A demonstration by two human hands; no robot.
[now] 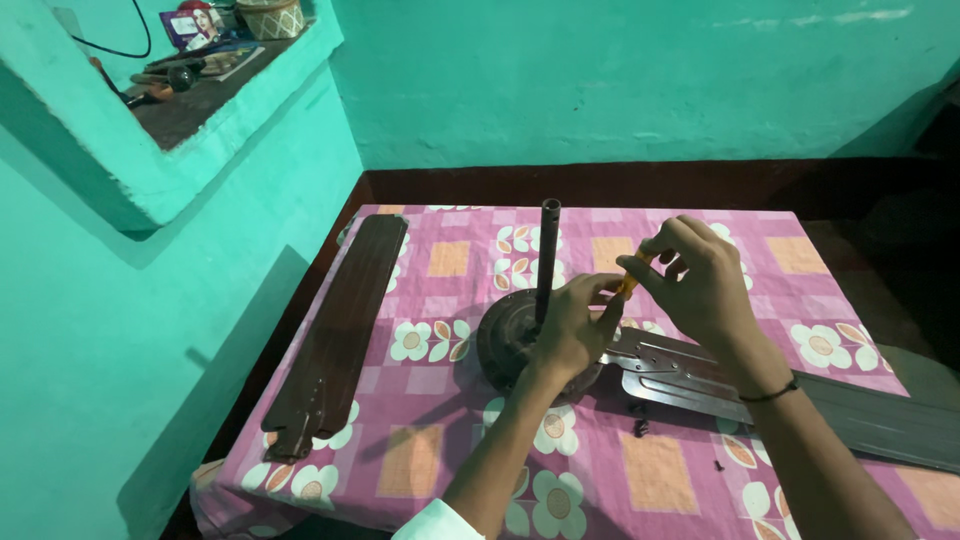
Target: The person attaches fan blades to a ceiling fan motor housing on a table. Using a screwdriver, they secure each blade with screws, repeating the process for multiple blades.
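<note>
Gripping a yellow-handled screwdriver (628, 283), right hand (700, 285) has fingers pinched round the handle at 12 o'clock over the ceiling fan motor (505, 340). Left hand (575, 325) rests on the motor, fingertips touching the screwdriver's lower end; whether it grasps anything, cannot tell. Downrod (548, 255) stands upright. 1 detached brown blade (335, 335) lies at 9 o'clock, an attached blade (870, 415) at 4 o'clock, loose screws (641, 428) on the pink floral tablecloth (450, 465).

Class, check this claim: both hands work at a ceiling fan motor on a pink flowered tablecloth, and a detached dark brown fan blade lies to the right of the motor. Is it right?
Not quite. The head view shows the detached dark brown blade lying left of the motor, not right. The rest holds: left hand and right hand work at it on the pink flowered tablecloth.
</note>
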